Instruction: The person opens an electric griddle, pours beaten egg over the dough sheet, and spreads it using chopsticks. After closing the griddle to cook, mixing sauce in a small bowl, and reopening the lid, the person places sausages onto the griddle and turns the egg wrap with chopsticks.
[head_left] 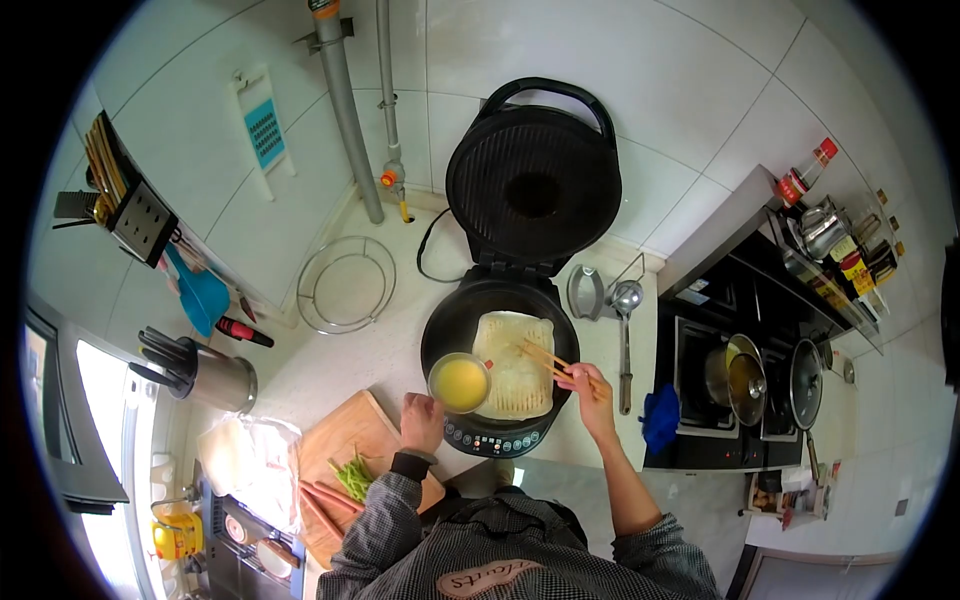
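My left hand point(422, 424) is closed on the edge of a small metal bowl point(434, 368) of yellow liquid that looks like beaten egg point(461, 384). The bowl is over the left front part of an electric griddle point(440, 322). A pale, square flatbread point(512, 402) lies in the griddle pan, its surface bumpy. My right hand point(588, 390) grips wooden chopsticks point(546, 358) from the right, their tips at the upper middle of the flatbread. Whether the tips press into it I cannot tell. The griddle's ridged lid point(490, 165) stands raised behind.
At left, a cutting board point(345, 425) holds green vegetables point(354, 474) and reddish sausages point(325, 505). A wire rack point(304, 292), knife block point(228, 384) and ladle point(626, 340) stand around the griddle. Pots point(742, 385) sit on the stove at right, beside a blue cloth point(660, 416).
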